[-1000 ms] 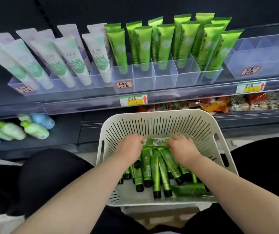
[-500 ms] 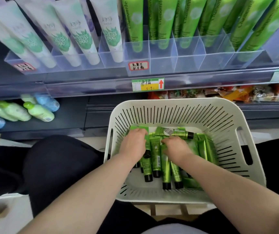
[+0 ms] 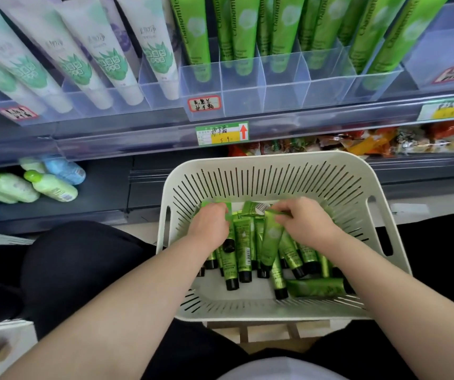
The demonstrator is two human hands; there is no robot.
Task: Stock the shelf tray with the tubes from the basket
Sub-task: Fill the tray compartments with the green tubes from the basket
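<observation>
A white slotted basket (image 3: 275,174) sits in front of me with several small green tubes (image 3: 243,242) with black caps lying in it. My left hand (image 3: 210,223) is down among the tubes at the left, its fingers curled round the flat end of one. My right hand (image 3: 306,223) pinches the crimped end of a green tube (image 3: 271,239), which tilts up out of the pile. Above, a clear divided shelf tray (image 3: 289,94) holds several tall green tubes (image 3: 192,37) standing in its compartments.
Another clear tray (image 3: 64,105) at the left holds several white tubes. A further clear tray (image 3: 445,58) is at the far right. Price labels (image 3: 221,133) run along the shelf edge. Small bottles (image 3: 50,185) and snack packets (image 3: 357,141) lie on the lower shelf. My dark-clothed knee (image 3: 77,256) is left of the basket.
The view has tipped down and closer to the basket. My right hand has taken hold of one tube's end and raised it from the pile; my left hand stays among the tubes.
</observation>
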